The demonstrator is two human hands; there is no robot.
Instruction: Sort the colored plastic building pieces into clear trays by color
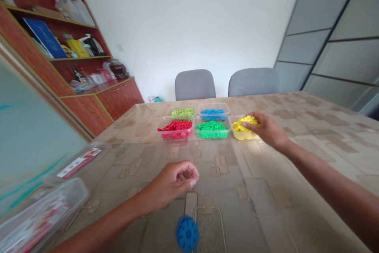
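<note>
My right hand (265,128) reaches into the clear tub of yellow pieces (240,136) and its fingers are closed on a yellow piece (248,120). My left hand (174,182) hovers over the near table with its fingers curled into a loose pinch; what they hold, if anything, is hidden. A blue round toothed disc (187,233) lies flat on the table just below my left hand. Beside the yellow tub stand tubs of green pieces (211,130), red pieces (175,129), blue pieces (212,114) and lime pieces (182,112).
The patterned table (310,134) stretches wide to the right. Clear plastic lids or boxes (44,209) with red labels lie at its near left edge. Two grey chairs (194,84) stand at the far side. A wooden shelf unit (59,47) fills the left wall.
</note>
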